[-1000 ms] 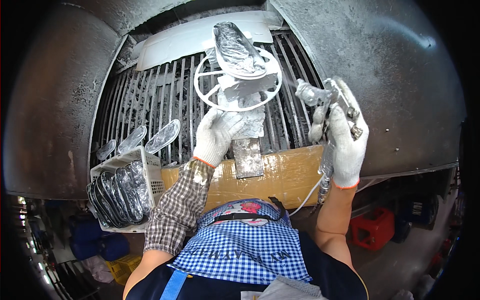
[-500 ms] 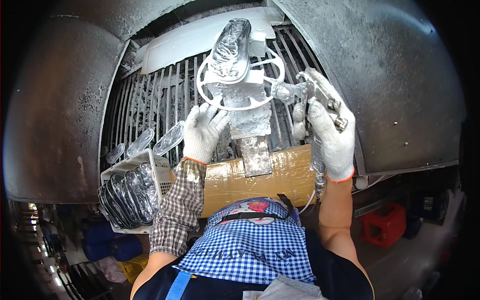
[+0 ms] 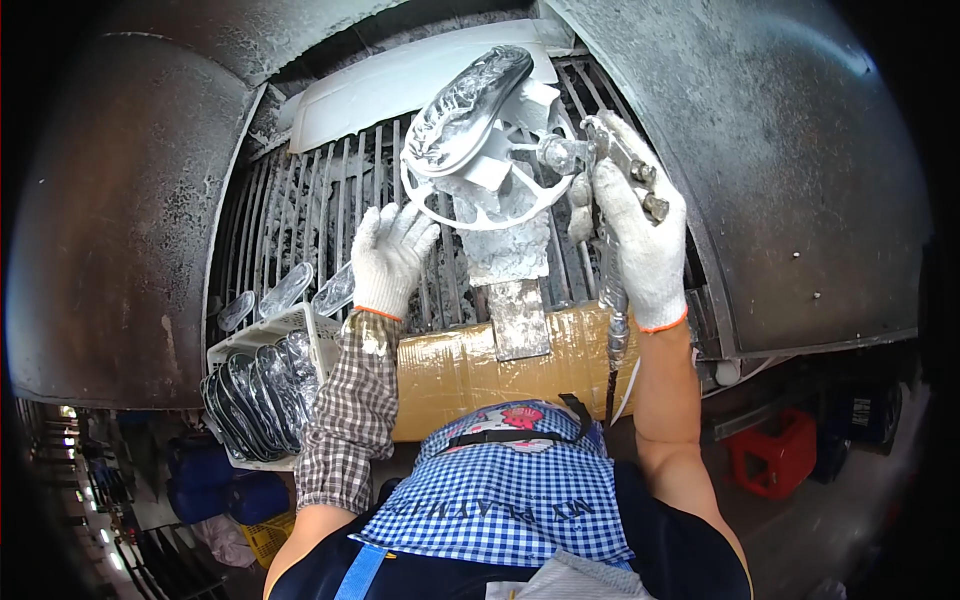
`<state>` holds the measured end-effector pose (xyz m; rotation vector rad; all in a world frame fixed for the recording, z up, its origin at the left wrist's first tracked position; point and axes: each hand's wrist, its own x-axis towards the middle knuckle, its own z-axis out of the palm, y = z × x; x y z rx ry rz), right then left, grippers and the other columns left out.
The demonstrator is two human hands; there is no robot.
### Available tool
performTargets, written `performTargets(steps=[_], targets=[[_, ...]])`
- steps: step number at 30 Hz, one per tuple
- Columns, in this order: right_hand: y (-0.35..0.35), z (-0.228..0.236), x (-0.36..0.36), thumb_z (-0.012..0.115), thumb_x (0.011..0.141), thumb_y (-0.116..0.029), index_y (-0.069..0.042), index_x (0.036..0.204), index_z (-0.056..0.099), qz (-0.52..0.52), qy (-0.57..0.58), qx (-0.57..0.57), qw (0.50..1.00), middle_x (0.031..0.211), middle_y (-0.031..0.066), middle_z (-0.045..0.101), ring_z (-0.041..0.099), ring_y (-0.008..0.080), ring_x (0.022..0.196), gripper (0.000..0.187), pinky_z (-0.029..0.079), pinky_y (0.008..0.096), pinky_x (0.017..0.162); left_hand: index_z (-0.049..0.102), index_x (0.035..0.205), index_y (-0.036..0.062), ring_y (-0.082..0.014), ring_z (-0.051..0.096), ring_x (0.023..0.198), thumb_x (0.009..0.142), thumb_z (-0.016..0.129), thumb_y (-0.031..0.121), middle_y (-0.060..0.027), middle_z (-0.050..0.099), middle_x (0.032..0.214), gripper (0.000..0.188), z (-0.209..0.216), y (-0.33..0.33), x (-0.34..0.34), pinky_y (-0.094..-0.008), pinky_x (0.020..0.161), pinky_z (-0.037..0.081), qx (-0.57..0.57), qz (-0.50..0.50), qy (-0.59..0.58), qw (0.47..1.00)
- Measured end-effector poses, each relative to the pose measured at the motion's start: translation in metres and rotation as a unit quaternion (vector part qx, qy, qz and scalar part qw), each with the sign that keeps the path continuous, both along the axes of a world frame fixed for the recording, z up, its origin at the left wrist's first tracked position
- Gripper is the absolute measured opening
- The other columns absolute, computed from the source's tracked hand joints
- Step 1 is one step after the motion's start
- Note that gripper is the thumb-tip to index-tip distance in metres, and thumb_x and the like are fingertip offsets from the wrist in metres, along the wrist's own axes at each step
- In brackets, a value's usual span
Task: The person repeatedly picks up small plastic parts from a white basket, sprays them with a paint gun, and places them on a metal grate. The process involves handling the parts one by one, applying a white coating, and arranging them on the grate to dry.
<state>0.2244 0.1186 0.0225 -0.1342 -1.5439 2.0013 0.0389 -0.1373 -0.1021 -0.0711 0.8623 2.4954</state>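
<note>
My right hand (image 3: 642, 215), in a white knit glove, is closed round a spray gun (image 3: 622, 165) whose nozzle points left at a shoe. That shoe (image 3: 470, 110), wrapped in shiny clear film with a pale rim along its sole, lies tilted on a white-coated block (image 3: 487, 172). Under the block is a spoked white wheel (image 3: 480, 220), set on a crusted stand (image 3: 508, 255). My left hand (image 3: 397, 258), also gloved, is open with fingers spread, just left of the wheel's near rim and apart from it.
A white crate (image 3: 322, 338) of film-wrapped shoe pieces stands at left, with several more (image 3: 287, 289) beyond it on the metal grating (image 3: 310, 205). A tape-covered brown box (image 3: 440, 380) runs along the near edge. Stained booth walls (image 3: 800, 200) flank both sides. A red container (image 3: 770, 450) stands lower right.
The wheel has turned clockwise, and the shoe's far end now leans right. My left hand has come away from the rim, slightly left. The spray gun has moved left, closer to the shoe.
</note>
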Motion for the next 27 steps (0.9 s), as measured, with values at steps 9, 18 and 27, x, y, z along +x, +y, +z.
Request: performTargets(steps=[9, 18, 27], targets=[[0.001, -0.009, -0.009, 0.066, 0.106, -0.01, 0.002, 0.154, 0.051, -0.023, 0.015, -0.033, 0.999, 0.099, 0.003, 0.071, 0.06, 0.005, 0.071, 0.052, 0.052, 0.0217, 0.062, 0.06, 0.114, 0.0024, -0.0471, 0.063, 0.128, 0.105, 0.063, 0.039, -0.0332, 0.062, 0.136, 0.038, 0.004, -0.001, -0.018, -0.0579, 0.106, 0.055, -0.033, 0.036, 0.008, 0.999], [0.001, -0.005, -0.006, 0.061, 0.109, -0.011, 0.005, 0.158, 0.043, -0.129, 0.032, 0.052, 0.99, 0.095, 0.0067, 0.067, 0.062, 0.008, 0.074, 0.054, 0.054, 0.0242, 0.064, 0.063, 0.101, 0.0104, -0.0351, 0.067, 0.112, 0.104, 0.062, 0.038, -0.0189, 0.071, 0.116, 0.027, -0.001, 0.007, -0.004, -0.0501, 0.096, 0.056, -0.059, 0.043, -0.009, 0.997], [-0.019, 0.001, -0.006, 0.062, 0.107, -0.009, 0.004, 0.156, 0.048, 0.009, -0.017, 0.077, 0.997, 0.095, 0.0036, 0.07, 0.062, 0.0057, 0.074, 0.053, 0.053, 0.0216, 0.068, 0.062, 0.132, -0.0005, -0.0373, 0.065, 0.118, 0.099, 0.059, 0.026, -0.0195, 0.067, 0.131, 0.042, -0.021, 0.04, 0.052, -0.0526, 0.106, 0.054, -0.014, -0.031, -0.042, 0.999]])
